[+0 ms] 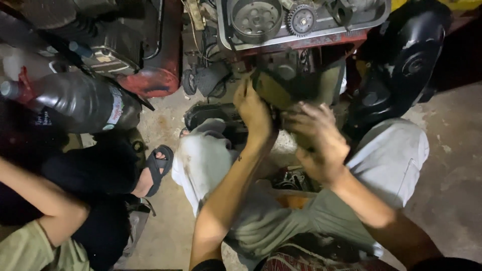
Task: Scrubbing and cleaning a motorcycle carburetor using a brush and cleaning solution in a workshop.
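The person's left hand (253,111) and right hand (315,141) meet at a dark, greasy engine part (281,88) held above the lap, just near of a red engine block. The left hand's fingers curl over the part's left edge, pressed against it; the right hand's fingers are bent and bunched at its near right side, but whether they pinch it or only rest on it cannot be told. The part's long axis seems to run left to right, tilted slightly, its flat olive face turned toward the camera; its outline is blurred. On the far side sits a metal tray (228,42) holding a round pulley (256,19) and a toothed gear (301,19). A black curved cover (401,65) stands at the right. At the left lies a dark plastic bottle (83,100) on its side, and another person's sandalled foot (155,170) rests near it. The floor (452,165) is stained bare concrete, dimly lit
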